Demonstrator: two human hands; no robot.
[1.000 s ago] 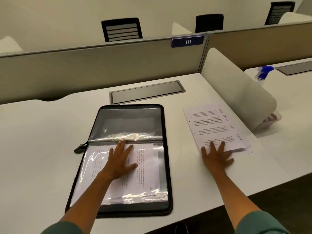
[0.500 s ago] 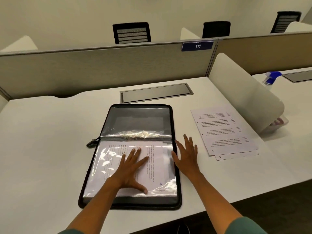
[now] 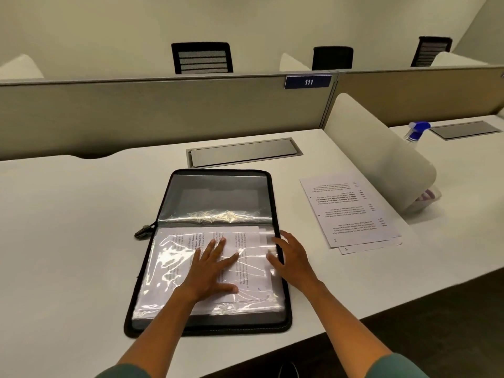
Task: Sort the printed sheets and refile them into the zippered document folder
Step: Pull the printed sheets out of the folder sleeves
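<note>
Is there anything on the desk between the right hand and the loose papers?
No, nothing visible. The right hand rests at the folder's right edge, and only bare white desk lies between it and the loose papers farther right.

— Any text I can read from here?
— A blue plate [image 3: 308, 82] on the partition [image 3: 163, 110] says "111" in white.
— And the loose sheets [image 3: 351, 211]?
— Upside down to me; the body print is too small. I make out a "1" on the top page's near edge and a "5" on the one beneath.
</note>
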